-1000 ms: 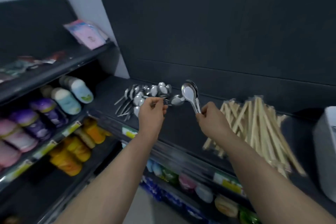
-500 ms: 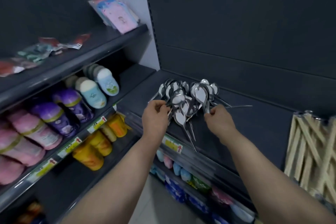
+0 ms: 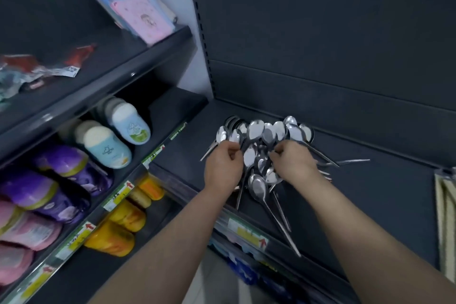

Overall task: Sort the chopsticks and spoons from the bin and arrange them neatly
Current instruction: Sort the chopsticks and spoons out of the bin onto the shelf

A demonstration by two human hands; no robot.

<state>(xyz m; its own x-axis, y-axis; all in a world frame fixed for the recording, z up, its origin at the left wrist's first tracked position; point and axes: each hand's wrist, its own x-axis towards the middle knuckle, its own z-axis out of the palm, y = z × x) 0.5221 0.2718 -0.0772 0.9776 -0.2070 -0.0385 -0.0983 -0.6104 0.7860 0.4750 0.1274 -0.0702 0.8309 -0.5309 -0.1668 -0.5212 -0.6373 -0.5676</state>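
Slippers [image 3: 103,143] fill side shelves [image 3: 158,116] left of the steel spoons [image 3: 256,131]; wooden chopsticks [image 3: 446,205] lie well to their right. The shiny spoons heap fanned on the dark shelf [image 3: 370,192], left hand [image 3: 223,168] and right hand [image 3: 293,165] covering the middle, fingers curled around handles

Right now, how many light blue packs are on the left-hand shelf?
2: one light blue pack beside the purple packs, another right of it, deeper in. Paler tops behind them suggest more hidden.

Pastel bottles [image 3: 106,145], pink packets [image 3: 143,15], price tags [image 3: 118,196]
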